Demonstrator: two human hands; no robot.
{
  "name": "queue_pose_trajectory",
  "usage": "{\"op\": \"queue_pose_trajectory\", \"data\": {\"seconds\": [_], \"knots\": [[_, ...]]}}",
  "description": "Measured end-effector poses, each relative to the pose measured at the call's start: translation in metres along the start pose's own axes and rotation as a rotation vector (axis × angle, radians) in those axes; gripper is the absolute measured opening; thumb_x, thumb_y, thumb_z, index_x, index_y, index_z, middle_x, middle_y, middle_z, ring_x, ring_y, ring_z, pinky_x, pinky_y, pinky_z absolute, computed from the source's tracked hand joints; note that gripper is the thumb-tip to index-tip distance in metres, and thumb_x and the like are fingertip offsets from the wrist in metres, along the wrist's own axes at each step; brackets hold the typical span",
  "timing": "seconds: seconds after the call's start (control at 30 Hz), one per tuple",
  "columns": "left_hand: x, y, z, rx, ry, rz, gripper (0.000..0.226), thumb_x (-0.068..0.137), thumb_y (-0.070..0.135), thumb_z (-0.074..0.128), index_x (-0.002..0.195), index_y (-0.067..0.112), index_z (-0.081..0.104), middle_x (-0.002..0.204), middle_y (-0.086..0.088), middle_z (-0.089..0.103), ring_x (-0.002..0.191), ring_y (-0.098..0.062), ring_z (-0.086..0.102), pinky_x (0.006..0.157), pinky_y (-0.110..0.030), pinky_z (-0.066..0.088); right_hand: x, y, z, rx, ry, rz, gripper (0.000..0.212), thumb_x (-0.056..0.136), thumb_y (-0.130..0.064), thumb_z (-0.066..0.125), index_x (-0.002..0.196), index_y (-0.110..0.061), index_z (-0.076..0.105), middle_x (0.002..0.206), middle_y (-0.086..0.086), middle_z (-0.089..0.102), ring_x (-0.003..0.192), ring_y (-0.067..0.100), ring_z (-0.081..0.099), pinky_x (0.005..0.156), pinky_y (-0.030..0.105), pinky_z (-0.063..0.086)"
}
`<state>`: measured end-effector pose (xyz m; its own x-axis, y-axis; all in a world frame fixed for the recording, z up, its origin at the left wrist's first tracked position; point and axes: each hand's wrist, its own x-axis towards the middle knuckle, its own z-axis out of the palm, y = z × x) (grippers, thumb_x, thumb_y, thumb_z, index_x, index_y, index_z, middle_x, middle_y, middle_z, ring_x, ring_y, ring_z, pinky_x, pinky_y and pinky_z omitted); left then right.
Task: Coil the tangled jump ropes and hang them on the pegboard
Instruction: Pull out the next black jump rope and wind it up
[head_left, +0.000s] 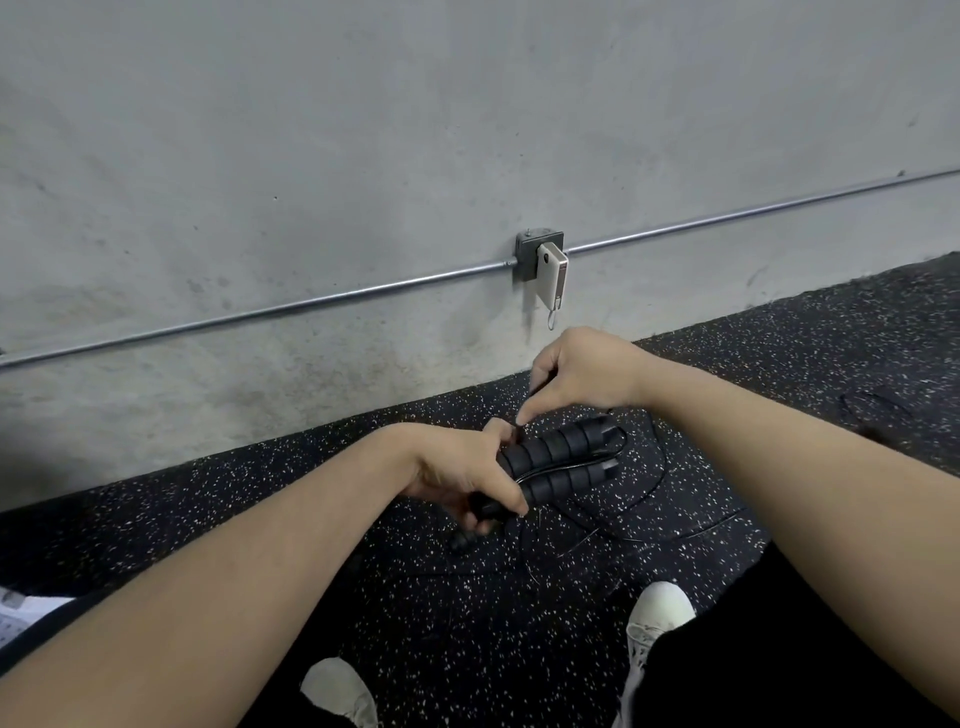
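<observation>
Forearms nearest, crossing low frame toward handles (558, 465). Largest to smallest, all placed off those handles: concrete wall (363, 156) beyond, conduit (260, 312) running along it; speckled rubber floor (779, 364) underneath; white shoes (657, 618) on the near side. Left hand (467, 478) clamped around both black foam handles at their near end, holding them side by side. Right hand (582, 371) just beyond, fingers pinched on thin black cord (644, 483). Rest of cord lying in loose loops on floor, right of and nearer than handles. No pegboard in sight. Judged step: starting the coil. Risks: slack loops snagging under a shoe or knotting if pulled fast; thin cord slipping the pinch; handles splaying if left grip loosens.
</observation>
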<state>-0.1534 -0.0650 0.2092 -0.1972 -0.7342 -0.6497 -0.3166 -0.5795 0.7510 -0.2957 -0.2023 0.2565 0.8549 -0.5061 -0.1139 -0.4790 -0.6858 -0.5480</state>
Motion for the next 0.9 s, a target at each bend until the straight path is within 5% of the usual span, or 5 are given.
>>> {"op": "queue_pose_trajectory", "data": {"seconds": [0.2,0.33,0.53,0.73,0.9], "knots": [[0.01,-0.001,0.0,-0.091,0.182,-0.039,0.055,0.095,0.01,0.066,0.135,0.02,0.03,0.084,-0.015,0.064,0.049,-0.018,0.06,0.042,-0.025,0.046,-0.002,-0.03,0.016,-0.099,0.052,-0.071,0.023,0.08,-0.038,0.081,0.067,-0.021,0.072,0.048,-0.017,0.057,0.047,-0.001,0.051,0.05,0.022,0.041],[0.014,-0.004,0.0,-0.285,0.38,0.036,0.056,0.091,0.011,0.071,0.135,0.019,0.037,0.118,-0.012,0.056,0.079,-0.024,0.067,0.055,-0.035,0.061,-0.006,-0.031,0.019,-0.096,0.029,-0.053,0.042,0.095,-0.043,0.064,0.073,-0.009,0.072,0.058,-0.001,0.064,0.047,0.008,0.047,0.052,0.028,0.042],[0.012,-0.009,-0.002,-0.259,0.554,0.161,0.03,0.094,0.02,0.073,0.115,0.015,0.052,0.113,-0.014,0.063,0.068,-0.031,0.071,0.075,-0.048,0.064,-0.002,-0.025,0.015,-0.175,0.014,0.078,0.038,0.104,-0.04,0.046,0.084,-0.015,0.066,0.07,-0.001,0.061,0.068,0.018,0.057,0.066,0.032,0.048],[0.019,-0.007,0.009,0.23,0.545,0.075,0.055,0.099,0.025,0.063,0.139,0.017,0.027,0.09,-0.011,0.066,0.064,-0.024,0.063,0.058,-0.04,0.056,-0.007,-0.027,0.023,0.035,0.028,0.038,0.037,0.102,-0.037,0.054,0.075,-0.017,0.069,0.044,-0.014,0.053,0.045,-0.002,0.048,0.048,0.012,0.034],[0.014,-0.005,0.003,0.014,0.475,0.049,0.048,0.1,0.023,0.065,0.131,0.021,0.029,0.09,-0.008,0.06,0.054,-0.013,0.055,0.048,-0.026,0.047,-0.012,-0.029,0.036,0.067,0.008,-0.009,0.04,0.103,-0.04,0.051,0.077,-0.013,0.067,0.058,-0.007,0.059,0.05,0.006,0.049,0.054,0.023,0.041]]}}
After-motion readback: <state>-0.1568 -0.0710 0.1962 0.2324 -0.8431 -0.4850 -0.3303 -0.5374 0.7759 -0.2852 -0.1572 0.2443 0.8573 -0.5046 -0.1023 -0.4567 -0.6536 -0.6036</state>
